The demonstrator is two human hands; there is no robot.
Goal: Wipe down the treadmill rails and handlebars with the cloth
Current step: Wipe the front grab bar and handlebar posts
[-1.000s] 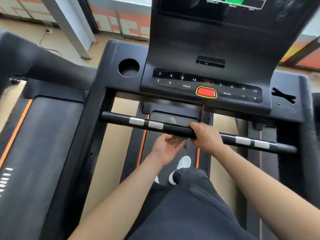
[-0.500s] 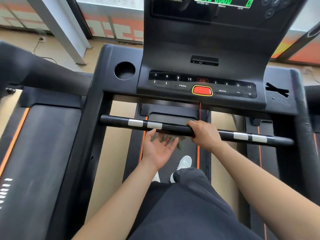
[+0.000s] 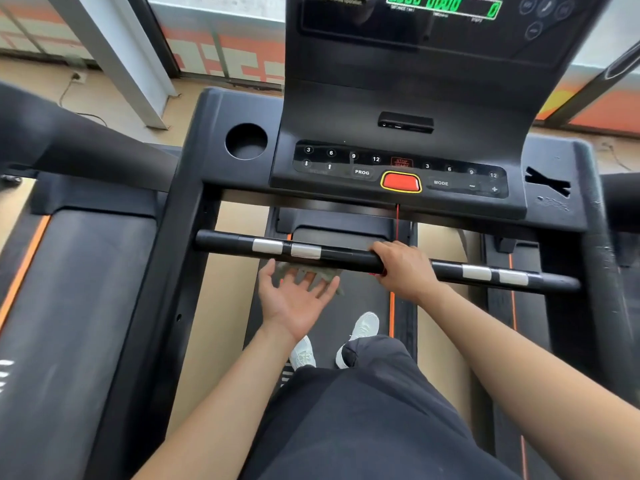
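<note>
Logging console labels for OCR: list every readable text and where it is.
"3 6 9 12": left keys.
"PROG": program key.
"MODE": mode key, right of red button.
"3 6 9 12": right keys.
"STOP": red label, blurry, unsure.
Green display: only final "0" reads; rest blurred.

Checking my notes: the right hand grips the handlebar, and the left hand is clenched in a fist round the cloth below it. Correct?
Not quite. The head view shows the left hand open, palm up, fingers spread against the cloth below the handlebar, not clenched. The right hand does grip the handlebar.
</note>
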